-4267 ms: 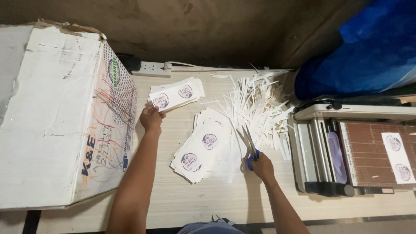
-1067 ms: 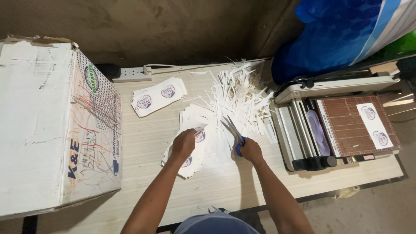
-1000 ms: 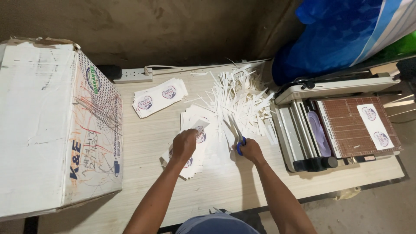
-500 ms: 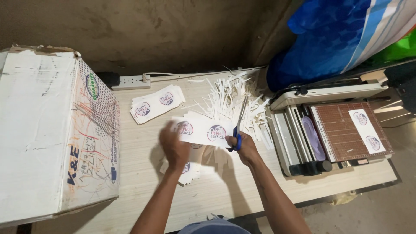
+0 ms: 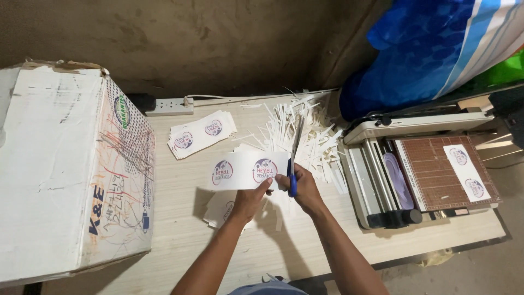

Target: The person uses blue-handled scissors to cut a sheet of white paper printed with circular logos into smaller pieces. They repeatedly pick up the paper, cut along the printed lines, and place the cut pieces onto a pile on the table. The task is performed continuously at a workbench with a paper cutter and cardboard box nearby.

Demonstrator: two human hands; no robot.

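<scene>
Cutting a printed paper strip with blue-handled scissors, both lifted above the table.

Left hand pinches the strip's lower edge, two round logos showing. Right hand is closed through the scissor handles, blades at the strip's right end. Beyond the blades: white offcuts. Under the hands: a label pile. Right of them: a paper trimmer.

Paper strip: white, two round emblems in purple and red. Scissors: blue handles, grey blades. Sticker stack: white, same purple-red round emblems. Offcut pile: plain white slivers. Tabletop: pale wood grain. Cardboard box: white, scuffed, green oval mark, blue lettering, orange and red scribbles. Paper cutter: cream body, brown gridded bed. Tarp: blue, white stripe. Power strip: white.
</scene>
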